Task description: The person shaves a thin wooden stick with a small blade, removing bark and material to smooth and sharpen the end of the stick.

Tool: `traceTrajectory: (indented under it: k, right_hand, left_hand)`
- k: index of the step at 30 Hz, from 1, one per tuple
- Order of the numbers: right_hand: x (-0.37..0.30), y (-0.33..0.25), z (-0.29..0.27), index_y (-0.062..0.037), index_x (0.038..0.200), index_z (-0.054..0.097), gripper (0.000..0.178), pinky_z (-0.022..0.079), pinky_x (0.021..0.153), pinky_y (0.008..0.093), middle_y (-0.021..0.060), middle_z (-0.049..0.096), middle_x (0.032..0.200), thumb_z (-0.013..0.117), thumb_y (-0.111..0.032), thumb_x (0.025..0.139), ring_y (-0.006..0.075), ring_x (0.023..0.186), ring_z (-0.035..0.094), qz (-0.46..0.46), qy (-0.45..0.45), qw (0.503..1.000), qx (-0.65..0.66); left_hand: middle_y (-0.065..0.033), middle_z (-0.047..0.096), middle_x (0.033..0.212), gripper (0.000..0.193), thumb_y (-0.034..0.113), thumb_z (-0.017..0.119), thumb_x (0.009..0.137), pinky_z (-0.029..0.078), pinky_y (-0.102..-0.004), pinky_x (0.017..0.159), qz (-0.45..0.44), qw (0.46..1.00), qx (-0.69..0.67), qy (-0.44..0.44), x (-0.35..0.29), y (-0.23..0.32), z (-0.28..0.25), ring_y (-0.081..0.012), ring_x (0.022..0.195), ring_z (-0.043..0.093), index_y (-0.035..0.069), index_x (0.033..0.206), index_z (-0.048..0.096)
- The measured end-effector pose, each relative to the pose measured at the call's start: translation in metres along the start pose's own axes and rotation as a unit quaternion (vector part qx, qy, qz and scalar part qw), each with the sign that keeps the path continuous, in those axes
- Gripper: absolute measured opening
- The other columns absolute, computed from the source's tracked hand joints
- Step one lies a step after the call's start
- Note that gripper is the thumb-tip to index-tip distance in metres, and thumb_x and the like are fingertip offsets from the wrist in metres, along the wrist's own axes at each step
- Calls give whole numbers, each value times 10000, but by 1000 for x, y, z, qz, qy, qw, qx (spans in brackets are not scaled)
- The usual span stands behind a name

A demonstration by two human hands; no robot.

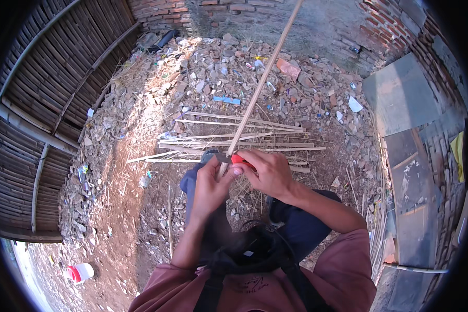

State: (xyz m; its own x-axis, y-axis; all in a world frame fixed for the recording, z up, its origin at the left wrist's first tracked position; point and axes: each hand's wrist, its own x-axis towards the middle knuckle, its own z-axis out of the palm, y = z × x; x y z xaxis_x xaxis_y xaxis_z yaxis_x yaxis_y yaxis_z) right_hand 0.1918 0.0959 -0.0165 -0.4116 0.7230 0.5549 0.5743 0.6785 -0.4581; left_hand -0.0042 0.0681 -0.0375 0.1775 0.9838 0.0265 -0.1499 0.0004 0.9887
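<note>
A long, pale bamboo strip [260, 86] slants from between my hands up past the far edge of the view. My left hand [210, 184] is closed round its near end, thumb pressed along it. A red-handled knife [242, 160] is gripped in my right hand [270, 174], which curls over the handle. The short grey blade seems to rest against the strip just beyond my left fingertips. My hands nearly touch each other, and both are held above my knees. The blade's edge is partly hidden by fingers and strip.
Several cut bamboo strips [244, 143] lie in a loose pile on the ground ahead. Rubble [208, 78] spreads to a brick wall [234, 13]. A bamboo-slat wall [41, 78] stands left, boards [400, 93] lean right, and a red-and-white container [81, 273] sits at lower left.
</note>
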Motion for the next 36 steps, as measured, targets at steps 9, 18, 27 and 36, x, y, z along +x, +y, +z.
traceTrajectory:
  k: [9,18,27,36]
  right_hand:
    - [2,-6,-6,-113,1169,732,264,559,532,409,67,748,876,765,-309,994,279,651,739,-12,36,998,-51]
    - [5,-9,-15,-117,1180,740,275,570,538,401,66,762,884,772,-313,990,268,660,749,-2,47,997,-62]
    - [11,-8,-22,-131,1179,744,273,552,522,402,48,728,808,772,-327,991,265,625,727,4,66,994,-86]
    - [15,-9,-25,-133,1151,757,273,521,500,391,47,721,786,774,-354,993,250,610,718,-14,69,993,-90]
  left_hand:
    - [-29,736,874,301,185,828,995,486,-244,719,27,984,167,60,-3,16,8,-33,814,553,-17,1190,720]
    - [12,698,798,249,201,799,1018,441,-257,620,36,973,210,86,-2,29,21,-31,725,524,-19,1096,715]
    - [-6,592,642,275,240,800,1013,372,-303,542,51,953,267,135,-1,34,30,-55,624,442,-11,972,694]
    - [-159,577,621,322,244,753,1040,431,-377,554,79,938,313,129,-10,43,27,-194,539,462,-15,910,614]
